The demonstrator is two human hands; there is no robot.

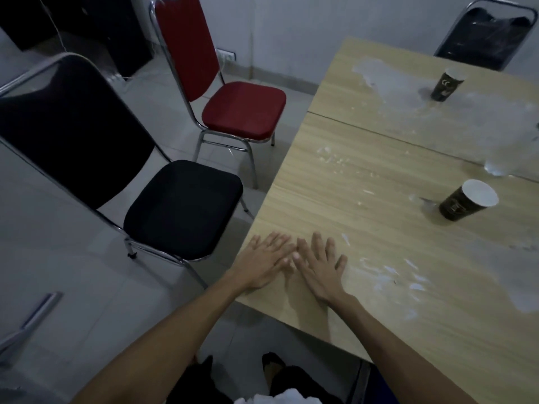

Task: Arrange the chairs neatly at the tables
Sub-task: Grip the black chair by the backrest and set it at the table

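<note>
Both hands lie flat, palms down, on the near corner of the worktop [393,199], fingers spread and grasping nothing: the left hand [262,263] sits right at the worktop's left edge and the right hand [319,268] just beside it, their fingertips almost touching. Neither grip is on a chair.

Just left of the hands stands the black chair [180,208]. Its seat front faces the worktop edge at a slant and its back leans away to the upper left; the front corner of the seat is near the edge but not tucked under. Beyond it the red chair [243,110] stands apart from the worktop, its seat also pointing toward the edge and turned at a slightly different angle, its tall back rising toward the far wall. A third dark chair [484,36] sits at the far end of the worktop, only its back showing.

As I judge it, the arranging has barely started: the two side chairs are unaligned and pulled out, and both need squaring and pushing in. Two paper cups [466,199] stand on the smeared worktop.
</note>
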